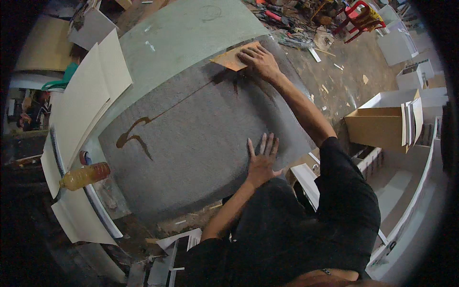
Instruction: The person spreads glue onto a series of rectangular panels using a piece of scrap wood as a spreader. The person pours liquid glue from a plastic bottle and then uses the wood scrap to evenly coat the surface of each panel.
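Observation:
A dark grey sheet (191, 129) with a matte surface lies across a pale green work surface (177, 40). My left hand (262, 162) rests flat near the sheet's close edge, fingers spread and holding nothing. Farther off, at the sheet's far right corner, my right hand (259, 61) grips a thin, flat, orange-tan piece with straight edges (230, 59). That piece touches the sheet, and a dark wet-looking patch shows beside it. From there a thin brown streak runs left to a curled brown trail of liquid (125, 137).
At the left, a plastic bottle of yellowish liquid (81, 176) lies near a tape roll (85, 158) and cream boards (91, 95). A red chair (356, 20) and cluttered tools stand far right. White and brown box-like panels (377, 126) line the right; scraps litter the floor.

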Demonstrator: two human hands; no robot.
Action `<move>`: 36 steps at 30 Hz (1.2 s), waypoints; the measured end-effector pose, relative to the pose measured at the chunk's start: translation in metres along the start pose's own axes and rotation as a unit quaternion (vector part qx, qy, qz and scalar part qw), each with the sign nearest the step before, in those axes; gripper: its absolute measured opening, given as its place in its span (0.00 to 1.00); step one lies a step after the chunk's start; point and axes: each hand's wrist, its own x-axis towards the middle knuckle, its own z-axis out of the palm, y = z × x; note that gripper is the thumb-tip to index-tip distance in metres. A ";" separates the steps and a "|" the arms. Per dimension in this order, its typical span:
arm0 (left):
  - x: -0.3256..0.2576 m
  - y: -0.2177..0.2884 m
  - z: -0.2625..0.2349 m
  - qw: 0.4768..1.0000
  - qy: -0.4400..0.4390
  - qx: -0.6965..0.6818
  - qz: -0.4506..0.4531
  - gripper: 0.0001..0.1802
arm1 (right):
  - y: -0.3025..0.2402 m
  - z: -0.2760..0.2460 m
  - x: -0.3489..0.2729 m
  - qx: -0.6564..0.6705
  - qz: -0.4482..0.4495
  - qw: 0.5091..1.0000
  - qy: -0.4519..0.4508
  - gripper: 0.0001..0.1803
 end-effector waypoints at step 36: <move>-0.148 -0.126 -0.035 0.825 0.526 -0.104 -0.176 0.17 | -0.282 -0.060 0.029 0.183 -0.090 0.967 -0.154 0.24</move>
